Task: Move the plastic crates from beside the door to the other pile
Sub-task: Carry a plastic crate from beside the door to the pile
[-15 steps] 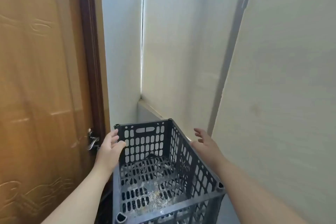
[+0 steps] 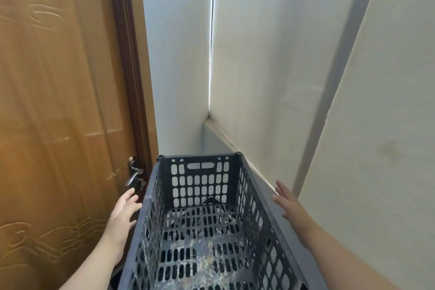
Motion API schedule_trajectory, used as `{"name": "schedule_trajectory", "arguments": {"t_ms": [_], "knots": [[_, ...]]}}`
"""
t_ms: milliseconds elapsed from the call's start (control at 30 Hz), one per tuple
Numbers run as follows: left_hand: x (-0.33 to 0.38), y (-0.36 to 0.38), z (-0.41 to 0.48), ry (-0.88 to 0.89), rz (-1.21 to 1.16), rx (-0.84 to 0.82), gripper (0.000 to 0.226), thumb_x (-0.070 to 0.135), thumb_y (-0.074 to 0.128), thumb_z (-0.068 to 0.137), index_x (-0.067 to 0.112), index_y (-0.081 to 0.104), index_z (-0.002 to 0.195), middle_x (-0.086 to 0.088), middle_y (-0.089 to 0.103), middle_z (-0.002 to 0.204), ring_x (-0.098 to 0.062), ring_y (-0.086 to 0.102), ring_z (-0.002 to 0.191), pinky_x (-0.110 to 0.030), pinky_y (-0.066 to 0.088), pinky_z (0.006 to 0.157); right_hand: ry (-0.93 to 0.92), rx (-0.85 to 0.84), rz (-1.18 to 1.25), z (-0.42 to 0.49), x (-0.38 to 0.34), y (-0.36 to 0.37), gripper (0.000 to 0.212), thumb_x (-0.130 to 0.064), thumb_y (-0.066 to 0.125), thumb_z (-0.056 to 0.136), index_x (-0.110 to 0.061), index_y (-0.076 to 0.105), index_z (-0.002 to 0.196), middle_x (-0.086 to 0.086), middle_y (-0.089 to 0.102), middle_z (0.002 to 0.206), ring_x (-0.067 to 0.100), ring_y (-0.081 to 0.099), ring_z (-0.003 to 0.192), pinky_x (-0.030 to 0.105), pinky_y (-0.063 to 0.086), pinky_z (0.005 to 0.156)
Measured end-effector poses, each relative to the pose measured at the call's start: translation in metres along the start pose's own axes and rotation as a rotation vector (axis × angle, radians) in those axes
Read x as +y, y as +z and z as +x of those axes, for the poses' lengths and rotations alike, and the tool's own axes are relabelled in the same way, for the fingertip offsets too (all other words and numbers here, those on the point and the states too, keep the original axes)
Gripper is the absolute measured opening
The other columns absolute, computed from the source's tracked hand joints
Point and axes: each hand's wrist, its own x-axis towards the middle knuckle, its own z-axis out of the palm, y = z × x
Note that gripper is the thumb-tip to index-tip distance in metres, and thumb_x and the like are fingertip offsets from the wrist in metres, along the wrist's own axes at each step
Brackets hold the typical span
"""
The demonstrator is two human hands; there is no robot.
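- Between a brown wooden door (image 2: 58, 101) on the left and a pale painted wall (image 2: 270, 66) on the right stands the dark grey perforated plastic crate (image 2: 200, 231), its open top facing up and its far end near the corner.
- Flanking the crate's long sides, the left hand (image 2: 122, 215) and the right hand (image 2: 290, 205) are both spread and released, grasping nothing; my reading is that they are placed to close on the two long rims for a balanced lift.
- Left fingertips sit just beside the left rim; whether they touch it cannot be told. Right palm lies at or over the right rim, between crate and wall.
- Metal lever handle (image 2: 134, 175) on the door sits just beyond the left hand, so that side is tight.
- Crate walls are a rigid lattice of rounded slots with a longer handle slot (image 2: 202, 165) in the far end; corners carry small round posts.
- Slotted floor (image 2: 202, 263) looks dusty and stained, with pale grit.
- Something dark shows beneath the near left corner, perhaps another crate; unclear.
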Motion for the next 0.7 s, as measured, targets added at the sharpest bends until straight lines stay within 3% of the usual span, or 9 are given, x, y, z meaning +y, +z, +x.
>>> {"name": "schedule_trajectory", "arguments": {"t_ms": [133,233,300,367,433,500,567,633,700], "knots": [[-0.012,0.009,0.005,-0.074,-0.072,-0.061,0.053,0.018,0.039,0.106,0.021,0.033,0.158,0.000,0.032,0.164,-0.026,0.025,0.154,-0.049,0.019,0.125,0.072,-0.143,0.092,0.023,0.010,0.010,0.077,-0.056,0.054,0.092,-0.040,0.022,0.160,-0.020,0.029,0.157,0.012,0.027,0.150,0.047,0.021,0.125],[-0.016,0.010,0.009,-0.096,-0.148,-0.086,0.055,0.016,0.037,0.106,0.019,0.029,0.160,0.001,0.030,0.166,-0.024,0.025,0.154,-0.050,0.016,0.126,0.021,-0.256,0.089,0.066,0.055,0.006,0.091,-0.048,0.061,0.086,-0.035,0.007,0.157,-0.001,0.016,0.172,0.022,0.020,0.157,0.040,0.017,0.125],[-0.018,0.009,0.010,-0.135,-0.213,-0.053,0.058,0.016,0.039,0.105,0.019,0.026,0.161,0.000,0.028,0.167,-0.026,0.028,0.153,-0.053,0.020,0.125,0.076,-0.248,0.092,0.051,0.033,0.018,0.095,-0.048,0.060,0.085,-0.037,0.006,0.163,-0.015,0.017,0.163,0.018,0.018,0.155,0.045,0.014,0.127],[-0.018,0.010,0.009,-0.160,-0.258,-0.043,0.057,0.015,0.040,0.104,0.017,0.028,0.160,0.001,0.034,0.163,-0.026,0.035,0.149,-0.053,0.024,0.123,0.132,-0.223,0.126,0.031,0.017,0.024,0.098,-0.053,0.064,0.082,-0.040,0.012,0.164,-0.019,0.026,0.153,0.018,0.027,0.149,0.048,0.022,0.124],[-0.014,0.016,0.006,-0.177,-0.244,-0.066,0.048,0.013,0.037,0.105,0.019,0.041,0.153,0.001,0.051,0.148,-0.021,0.052,0.132,-0.048,0.034,0.115,0.201,-0.226,0.172,0.037,0.027,0.021,0.104,-0.050,0.074,0.076,-0.034,0.021,0.164,-0.010,0.047,0.149,0.025,0.052,0.130,0.042,0.047,0.104],[-0.012,0.019,0.004,-0.183,-0.253,-0.086,0.042,0.014,0.035,0.105,0.024,0.048,0.144,0.005,0.062,0.129,-0.015,0.059,0.111,-0.045,0.041,0.101,0.190,-0.191,0.220,0.087,0.074,0.012,0.095,-0.036,0.073,0.080,-0.023,0.028,0.163,-0.005,0.061,0.126,0.019,0.063,0.106,0.041,0.053,0.087],[-0.012,0.017,0.005,-0.194,-0.256,-0.072,0.044,0.016,0.036,0.105,0.023,0.047,0.147,0.003,0.061,0.132,-0.017,0.058,0.113,-0.047,0.039,0.105,0.130,-0.225,0.188,0.129,0.120,-0.002,0.112,-0.052,0.082,0.069,-0.017,0.031,0.162,-0.006,0.064,0.125,0.021,0.064,0.110,0.045,0.048,0.098],[-0.011,0.016,0.005,-0.193,-0.272,-0.073,0.046,0.017,0.035,0.104,0.021,0.045,0.150,-0.001,0.055,0.140,-0.023,0.053,0.121,-0.049,0.035,0.111,0.053,-0.222,0.189,0.123,0.125,-0.001,0.131,-0.068,0.089,0.051,-0.019,0.036,0.159,-0.002,0.066,0.133,0.025,0.067,0.119,0.046,0.052,0.098],[-0.006,0.019,0.001,-0.184,-0.292,-0.114,0.044,0.015,0.033,0.104,0.021,0.046,0.146,-0.003,0.053,0.141,-0.025,0.049,0.126,-0.048,0.033,0.112,0.077,-0.260,0.263,0.105,0.113,0.008,0.115,-0.066,0.086,0.057,-0.027,0.043,0.156,0.001,0.064,0.143,0.027,0.065,0.128,0.049,0.055,0.100]]}}
